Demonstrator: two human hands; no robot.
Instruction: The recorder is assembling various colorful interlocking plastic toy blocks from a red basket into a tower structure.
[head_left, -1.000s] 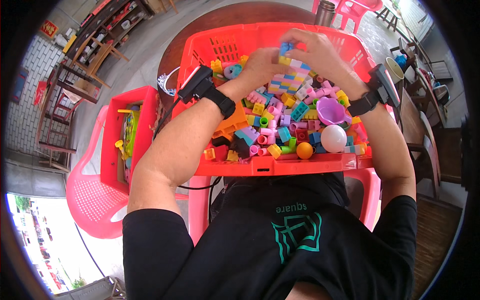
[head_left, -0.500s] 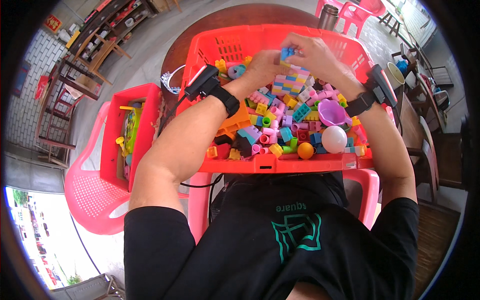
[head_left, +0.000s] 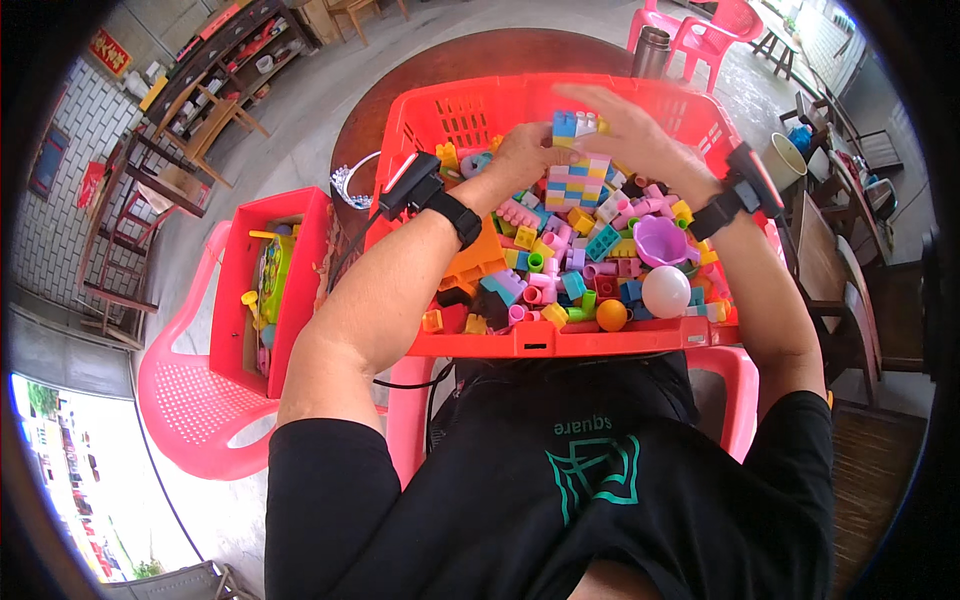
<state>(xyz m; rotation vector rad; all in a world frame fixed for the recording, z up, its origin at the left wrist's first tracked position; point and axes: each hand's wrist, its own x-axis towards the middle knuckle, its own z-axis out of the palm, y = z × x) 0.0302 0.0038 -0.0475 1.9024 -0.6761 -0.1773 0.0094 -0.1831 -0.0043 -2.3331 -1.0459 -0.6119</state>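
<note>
A tall stack of building blocks (head_left: 576,185) in blue, yellow, pink and white stands upright over the loose building blocks (head_left: 545,238) in the red basket (head_left: 600,342). My left hand (head_left: 524,156) grips the stack's left side near its upper part. On the other side, my right hand (head_left: 632,130) is open, its fingers stretched out above the stack's top and slightly blurred. The right thumb is close to the stack's right side; whether it touches is unclear. Blue and white blocks form the stack's top.
Among the loose blocks lie a purple toy cup (head_left: 662,241), a white ball (head_left: 667,291) and an orange ball (head_left: 611,315). The basket rests on a round brown table (head_left: 400,75) with a metal flask (head_left: 651,53). A red box of toys (head_left: 300,290) sits on a pink chair (head_left: 190,400) at left.
My right hand has loosened from the small blue block at the stack's top, and its fingers have spread. The left hand stays at the stack, whose top now shows more fully.
</note>
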